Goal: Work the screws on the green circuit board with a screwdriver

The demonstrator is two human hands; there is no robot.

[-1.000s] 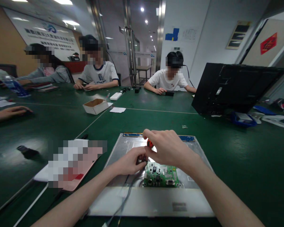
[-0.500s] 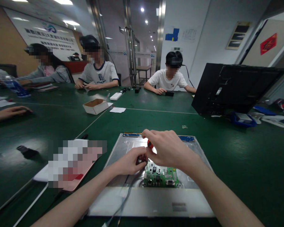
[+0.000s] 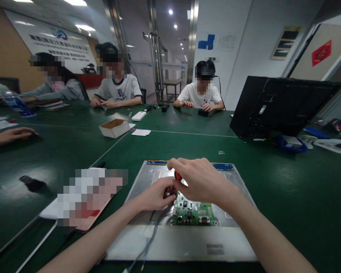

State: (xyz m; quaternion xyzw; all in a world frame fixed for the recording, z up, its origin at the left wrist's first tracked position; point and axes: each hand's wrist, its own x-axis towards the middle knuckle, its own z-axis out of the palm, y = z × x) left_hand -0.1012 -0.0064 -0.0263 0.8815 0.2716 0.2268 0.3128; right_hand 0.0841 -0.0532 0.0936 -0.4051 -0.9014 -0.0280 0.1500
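A grey metal monitor panel (image 3: 184,242) lies flat on the green table in front of me, with a green circuit board (image 3: 193,214) mounted on it. My right hand (image 3: 200,180) is closed over the red-and-black handle of a screwdriver (image 3: 177,176) held upright above the board's left corner. My left hand (image 3: 156,195) pinches the screwdriver's lower shaft right by the board. A grey cable (image 3: 147,246) runs from the board toward me. The screwdriver's tip is hidden by my fingers.
A black monitor back cover (image 3: 275,106) stands at the right. A small open cardboard box (image 3: 114,127) sits mid-table. A flat pink-white item (image 3: 82,197) lies left of the panel, a small black object (image 3: 31,182) further left. Three people sit at the far side; another person's hand (image 3: 14,134) rests at the left edge.
My right hand has turned slightly on the screwdriver handle and shifted a little left. The person at the far right brought both hands together on a black item.
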